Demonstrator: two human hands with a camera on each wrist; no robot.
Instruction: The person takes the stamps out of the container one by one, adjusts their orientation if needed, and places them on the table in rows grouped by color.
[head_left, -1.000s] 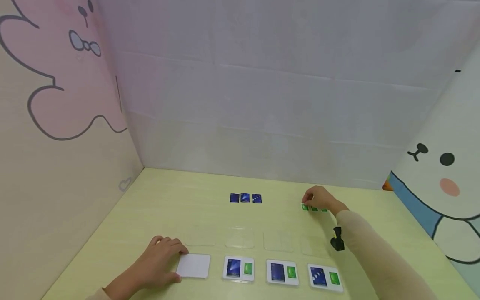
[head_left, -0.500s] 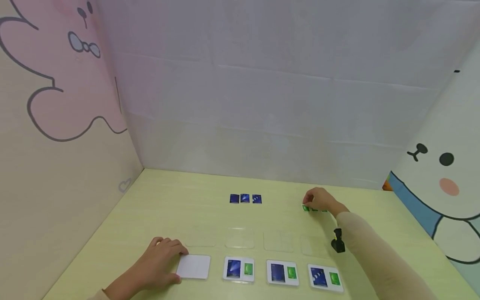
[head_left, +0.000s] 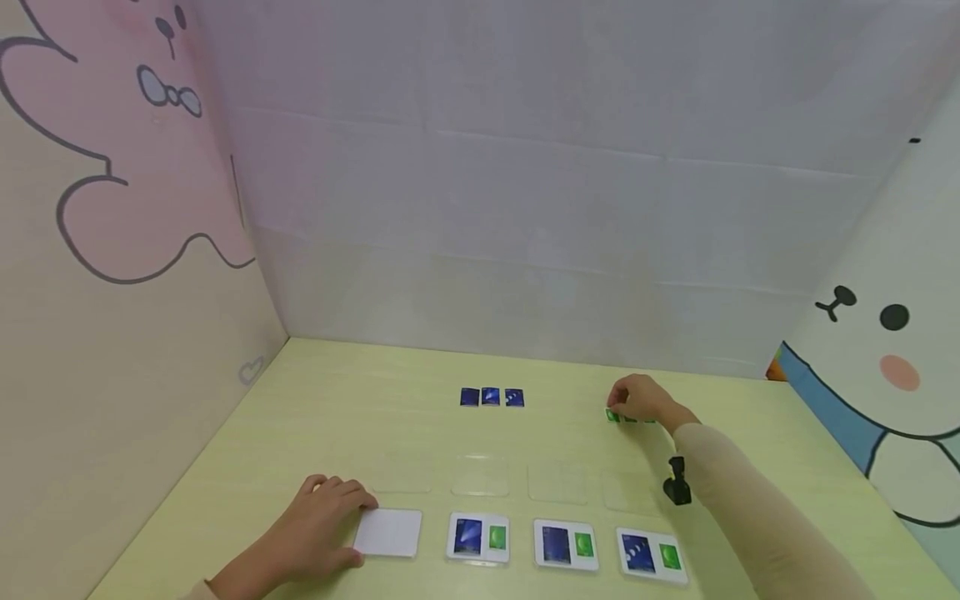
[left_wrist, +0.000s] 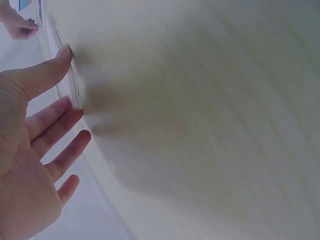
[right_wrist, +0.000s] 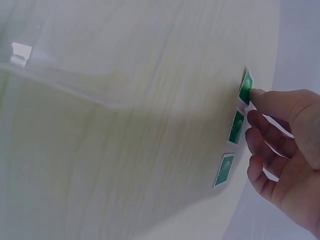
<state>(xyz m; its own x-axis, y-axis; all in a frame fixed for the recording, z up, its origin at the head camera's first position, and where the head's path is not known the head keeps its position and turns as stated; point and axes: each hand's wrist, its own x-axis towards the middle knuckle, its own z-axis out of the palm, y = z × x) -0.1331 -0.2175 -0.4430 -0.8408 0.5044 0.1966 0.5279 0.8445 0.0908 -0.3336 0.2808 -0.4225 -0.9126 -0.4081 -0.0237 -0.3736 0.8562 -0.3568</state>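
My left hand (head_left: 318,525) rests at the left side of a blank white card (head_left: 388,533), thumb at the near corner and fingers at the far one. In the left wrist view the thumb (left_wrist: 47,75) and fingers bracket the card's edge (left_wrist: 73,85). Far right, my right hand (head_left: 641,398) pinches the leftmost of three small green picture cards (head_left: 612,415). The right wrist view shows my thumb (right_wrist: 272,102) at that card's edge, with the other fingers curled beside it; the index finger is mostly hidden. The other two green cards (right_wrist: 236,126) lie in line.
Three small blue picture cards (head_left: 491,397) lie at the back middle. Right of the blank card stand three white cards (head_left: 480,538), each with a blue and a green picture. Clear plastic pieces (head_left: 480,476) form a row behind them. A pale wall (head_left: 525,250) closes the back.
The leftmost green card and the right fingertips shift very slightly to the right, closer to its neighbour. The left hand and white card stay in place.
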